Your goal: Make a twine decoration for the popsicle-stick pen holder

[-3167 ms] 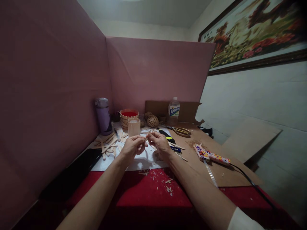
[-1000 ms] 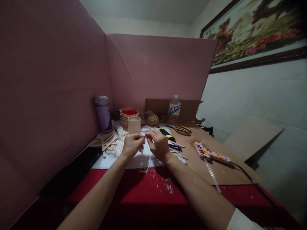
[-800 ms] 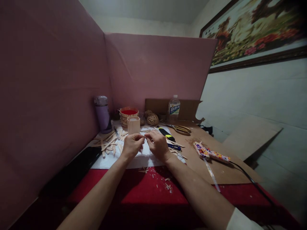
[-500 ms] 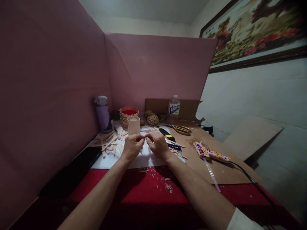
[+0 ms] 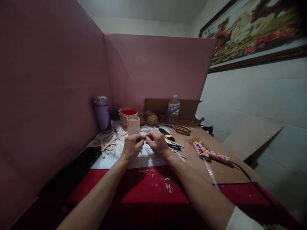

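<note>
Above the white sheet (image 5: 107,163), my left hand (image 5: 132,147) and my right hand (image 5: 157,144) meet with thumbs and fingertips pinched together. Whatever lies between the fingertips is too small to make out. Just behind my left hand stands a small upright holder of pale wooden sticks (image 5: 133,127). A wider stick-sided basket with a red inside (image 5: 129,118) is behind it. Loose wooden sticks (image 5: 109,142) are scattered left of my hands. To the right of my right hand lie a black and yellow utility knife (image 5: 166,133) and a dark blue tool (image 5: 174,146).
A flowered glue gun (image 5: 208,152) with a glue stick and cord rests on brown cardboard (image 5: 201,172). Scissors (image 5: 179,128), a twine ball (image 5: 152,119) and a labelled bottle (image 5: 173,108) are behind. Left are a purple flask (image 5: 102,114) and a black object (image 5: 79,169). Shavings dot the red cloth (image 5: 134,188).
Both hands stay pinched together in nearly the same place, with only a slight shift at the fingertips. Objects on the table have not moved.
</note>
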Motion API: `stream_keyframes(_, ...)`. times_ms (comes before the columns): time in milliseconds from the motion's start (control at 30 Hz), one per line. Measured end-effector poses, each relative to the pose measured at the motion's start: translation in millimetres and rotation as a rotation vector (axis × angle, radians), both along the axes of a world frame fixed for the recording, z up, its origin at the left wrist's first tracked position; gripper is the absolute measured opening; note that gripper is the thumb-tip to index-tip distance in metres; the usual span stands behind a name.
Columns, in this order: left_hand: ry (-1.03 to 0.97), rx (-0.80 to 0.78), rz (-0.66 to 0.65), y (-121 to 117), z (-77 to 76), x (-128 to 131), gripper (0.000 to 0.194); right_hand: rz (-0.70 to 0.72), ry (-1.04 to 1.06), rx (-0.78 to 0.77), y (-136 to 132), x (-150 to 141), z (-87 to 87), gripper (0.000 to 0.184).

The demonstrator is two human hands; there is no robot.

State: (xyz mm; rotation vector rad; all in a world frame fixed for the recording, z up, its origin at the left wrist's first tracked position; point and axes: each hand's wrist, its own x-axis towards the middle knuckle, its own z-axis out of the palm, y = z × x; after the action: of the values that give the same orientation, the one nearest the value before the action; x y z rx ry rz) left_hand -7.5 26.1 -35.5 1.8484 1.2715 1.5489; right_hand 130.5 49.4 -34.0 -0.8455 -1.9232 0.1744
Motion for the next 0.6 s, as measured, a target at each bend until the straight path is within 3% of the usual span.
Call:
stream_keyframes(200, -0.084, -0.066, -0.056, 0.1, 2.9, 2.3, 0.015, 0.074, 0.083, -0.085, 1.8, -0.1, -0.4, 0.013)
stream_keyframes(433, -0.028, -0.049, -0.038, -0.6, 1.9, 1.1, 0.015, 0.022, 0.012, -0.04, 1.5, 1.1, 0.4, 0.012)
stream_keyframes(600, -0.124, -0.087, -0.086, -1.0, 5.0, 4.6, 0.014, -0.001, 0.042, -0.062, 2.2, -0.5, -0.6, 0.011)
